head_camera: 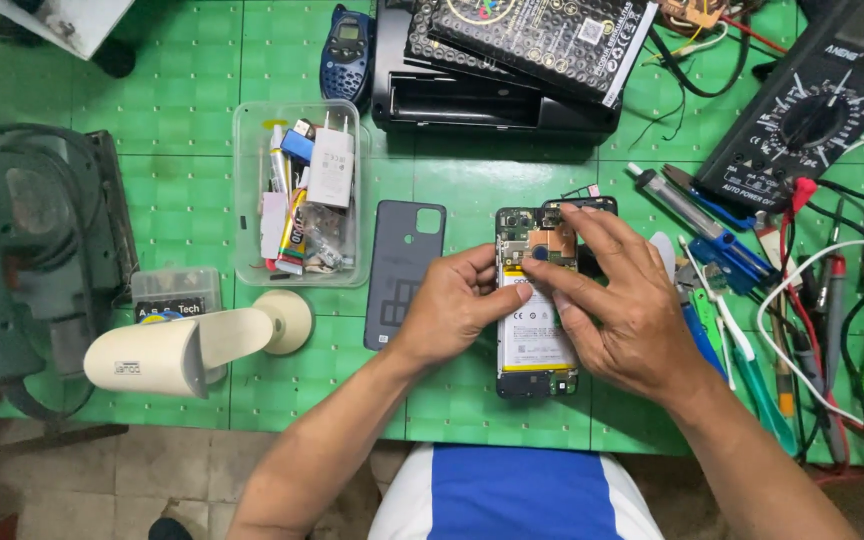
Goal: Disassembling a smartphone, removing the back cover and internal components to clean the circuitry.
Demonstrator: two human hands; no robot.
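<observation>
Green gridded worktop [192,200] carries an opened black smartphone with exposed white battery [535,330], lying just right of its detached grey back cover [404,270]. Left hand [457,305] pinches its left edge; right hand [620,310] presses fingertips on the upper board. Light, stiff, fragile inside: best gripped by the frame edges.

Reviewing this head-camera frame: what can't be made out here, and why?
- Opened phone: its middle and right edge are covered by the left hand and right hand.
- What the fingers pinch on the phone: too small to tell.
- Multimeter: upper part cut off by the top edge.
- Grey machine: blurred and cropped at the left edge.
- Clear plastic box: its piled contents overlap one another.
</observation>
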